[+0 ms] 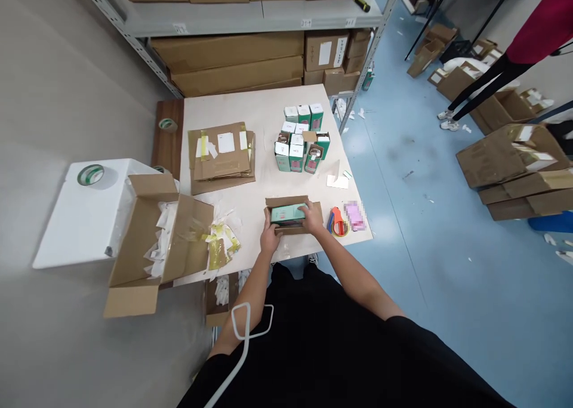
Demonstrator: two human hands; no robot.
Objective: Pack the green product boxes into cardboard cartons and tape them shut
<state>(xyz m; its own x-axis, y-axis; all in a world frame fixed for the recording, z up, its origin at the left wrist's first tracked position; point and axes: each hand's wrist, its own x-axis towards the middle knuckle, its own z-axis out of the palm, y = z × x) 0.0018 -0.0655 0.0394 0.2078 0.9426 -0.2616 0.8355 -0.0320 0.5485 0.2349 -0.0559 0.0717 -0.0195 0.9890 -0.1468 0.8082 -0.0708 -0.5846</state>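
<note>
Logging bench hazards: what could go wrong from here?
The open carton sits near the front edge of the table; a push might tip it off. The right hand, at one end of the green box, could get pinched against the carton. The orange tape dispenser beside the forearm might get knocked.

The table [267,112] was off-white. At its near edge, the carton [295,231] was brown, the slim box [286,212] inside mint green. Toward its far right, clustered boxes [296,158] were green with white tops and seemingly pinkish patches, though blurred. At its right side, the tape dispenser [338,221] was orange and blue. Right of it, the floor [412,217] was blue.
</note>
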